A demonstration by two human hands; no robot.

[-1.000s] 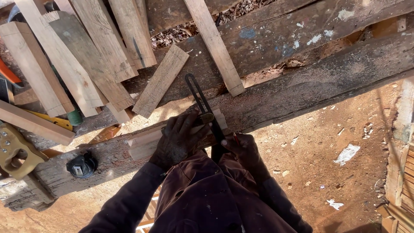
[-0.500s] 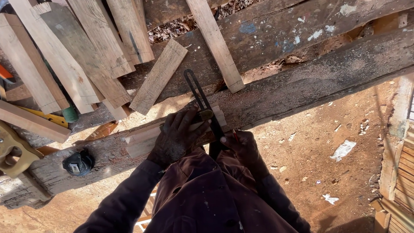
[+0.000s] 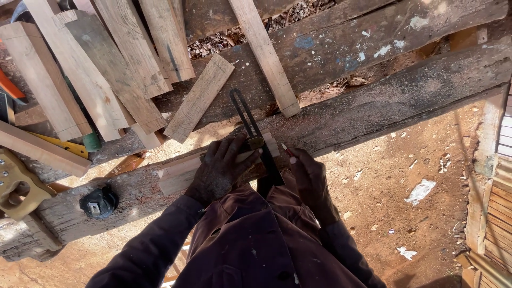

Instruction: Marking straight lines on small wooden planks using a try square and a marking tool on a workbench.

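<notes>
Seen from above, a person in a dark maroon jacket leans over a rough timber counter (image 3: 373,114). Far to the left of the fingers lie a yellow saw handle (image 3: 16,186) and a black tape measure (image 3: 98,201), with pale planks (image 3: 80,80) stacked beyond them. The left hand (image 3: 221,168) lies flat, fingers spread slightly and pressing down on a short pale wood block (image 3: 178,172) and on the brass joint of a black sliding bevel (image 3: 250,125). The bevel's thin slotted blade runs up and away from the fingertips. It looks stiff, light and narrow, likely to pivot unless pinned at the joint; the block seems solid and best steadied from above. Just right of the bevel, the right hand (image 3: 309,176) has its fingers closed around a pencil (image 3: 288,152), its red tip pointing at the block's end.
</notes>
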